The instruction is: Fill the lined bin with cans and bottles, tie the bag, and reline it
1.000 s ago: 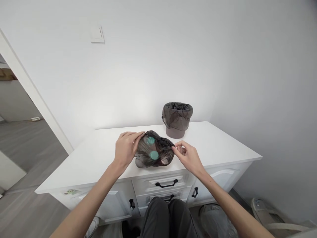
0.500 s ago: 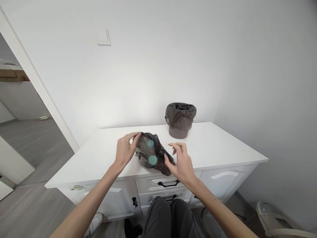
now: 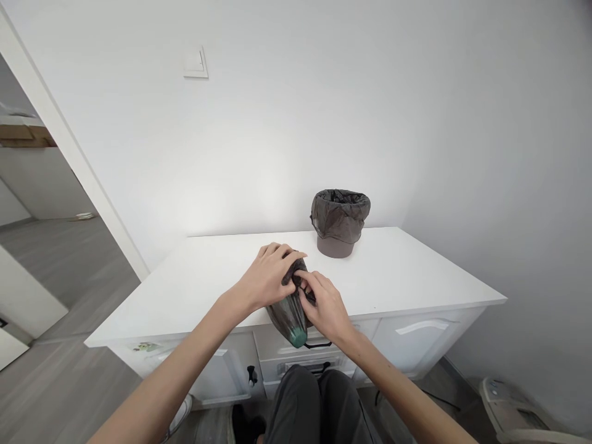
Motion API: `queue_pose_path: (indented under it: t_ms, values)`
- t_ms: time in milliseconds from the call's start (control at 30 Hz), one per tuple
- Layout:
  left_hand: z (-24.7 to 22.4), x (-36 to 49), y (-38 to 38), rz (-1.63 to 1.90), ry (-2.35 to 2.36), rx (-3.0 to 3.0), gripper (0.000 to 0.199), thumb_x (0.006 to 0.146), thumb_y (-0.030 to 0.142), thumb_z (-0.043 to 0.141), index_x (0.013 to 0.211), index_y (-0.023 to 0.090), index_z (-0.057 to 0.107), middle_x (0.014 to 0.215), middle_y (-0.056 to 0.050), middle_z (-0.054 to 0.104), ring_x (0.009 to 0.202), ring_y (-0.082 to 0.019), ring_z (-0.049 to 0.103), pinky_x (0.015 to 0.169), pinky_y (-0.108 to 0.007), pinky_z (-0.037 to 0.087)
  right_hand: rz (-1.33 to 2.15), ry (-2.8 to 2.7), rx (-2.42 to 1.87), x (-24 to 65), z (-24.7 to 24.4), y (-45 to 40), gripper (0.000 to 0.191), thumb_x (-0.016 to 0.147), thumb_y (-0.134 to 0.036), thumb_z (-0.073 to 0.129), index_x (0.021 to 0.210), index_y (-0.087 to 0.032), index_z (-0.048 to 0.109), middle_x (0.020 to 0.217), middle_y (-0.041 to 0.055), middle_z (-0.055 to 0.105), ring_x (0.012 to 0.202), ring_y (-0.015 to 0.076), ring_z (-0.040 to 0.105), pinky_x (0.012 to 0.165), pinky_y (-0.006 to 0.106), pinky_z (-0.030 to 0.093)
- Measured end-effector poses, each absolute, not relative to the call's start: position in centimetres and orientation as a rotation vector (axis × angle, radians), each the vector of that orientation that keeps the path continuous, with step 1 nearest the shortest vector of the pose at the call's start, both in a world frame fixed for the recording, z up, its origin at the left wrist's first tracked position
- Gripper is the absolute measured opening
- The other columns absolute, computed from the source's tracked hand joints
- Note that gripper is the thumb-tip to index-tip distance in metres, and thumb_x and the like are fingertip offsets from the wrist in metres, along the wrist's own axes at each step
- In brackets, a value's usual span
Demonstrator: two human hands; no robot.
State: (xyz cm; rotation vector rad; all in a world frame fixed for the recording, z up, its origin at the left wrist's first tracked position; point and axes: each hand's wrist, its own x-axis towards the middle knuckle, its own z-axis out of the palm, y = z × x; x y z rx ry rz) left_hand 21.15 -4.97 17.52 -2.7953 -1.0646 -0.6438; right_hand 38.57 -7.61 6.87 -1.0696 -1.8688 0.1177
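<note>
A thin black plastic bag (image 3: 285,313) hangs at the front edge of the white cabinet top, bunched between my two hands. A green round thing (image 3: 298,337) shows through its stretched lower end. My left hand (image 3: 271,274) curls over the gathered top of the bag from the left, fingers closed on the plastic. From the right, my right hand (image 3: 324,305) pinches the same gathered part, its fingertips close beside the left ones. Folds and fingers hide the bag's mouth and most of its contents.
On the white cabinet (image 3: 222,265), toward the wall, stands a small brown bin (image 3: 335,248) lined with a dark bag. Drawers with a black handle (image 3: 319,345) are below the front edge. A pale appliance (image 3: 513,407) sits on the floor at the right.
Both hands have come together on the bag, which was spread lower between them. Its top is now gathered, and the green thing has shifted down past the cabinet edge.
</note>
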Motion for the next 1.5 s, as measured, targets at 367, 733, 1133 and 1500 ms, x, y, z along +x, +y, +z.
queue_pose_path:
  t_ms: [367,733,1133,1500]
  values:
    - [14.8,20.4,-1.7,-0.929,-1.565,-2.473,0.036,0.102,0.033,0.045,0.106,0.024,0.08,0.103,-0.008,0.078,0.095,-0.027,0.068,0.09,-0.04,0.046,-0.011,-1.725,-1.052,42.5,4.6,-10.9,0.027,0.1,-0.017,0.051,0.126,-0.023,0.054,0.093,0.003,0.065,0.084,0.0196,0.064,0.08,0.034,0.054]
    - [12.8,19.4,0.2,-1.753,-2.027,-2.343,0.038,0.097,0.045,0.048,0.107,0.018,0.073,0.095,-0.006,0.076,0.086,-0.023,0.067,0.077,-0.033,0.047,0.005,-1.618,-1.275,44.1,1.7,-11.5,0.053,0.096,-0.02,0.058,0.147,-0.02,0.046,0.133,0.0173,0.057,0.127,0.0322,0.056,0.105,0.056,0.052]
    - [11.5,17.3,-3.9,-1.547,-1.831,-2.521,0.044,0.103,0.036,0.042,0.144,0.02,0.045,0.092,-0.003,0.066,0.071,-0.018,0.06,0.066,-0.029,0.043,-0.129,-2.051,-1.146,38.2,3.4,-10.1,0.046,0.103,-0.023,0.051,0.149,-0.02,0.053,0.145,0.0191,0.056,0.132,0.0322,0.058,0.107,0.052,0.056]
    - [8.8,16.1,-7.3,-1.434,-0.993,-2.046,0.061,0.082,0.002,0.056,0.137,0.024,0.045,0.128,-0.014,0.051,0.121,-0.028,0.056,0.1,-0.046,0.05,-0.234,-2.215,-1.248,35.1,2.7,-6.5,0.056,0.098,-0.021,0.061,0.153,-0.026,0.053,0.151,0.0216,0.045,0.146,0.0419,0.044,0.119,0.066,0.04]
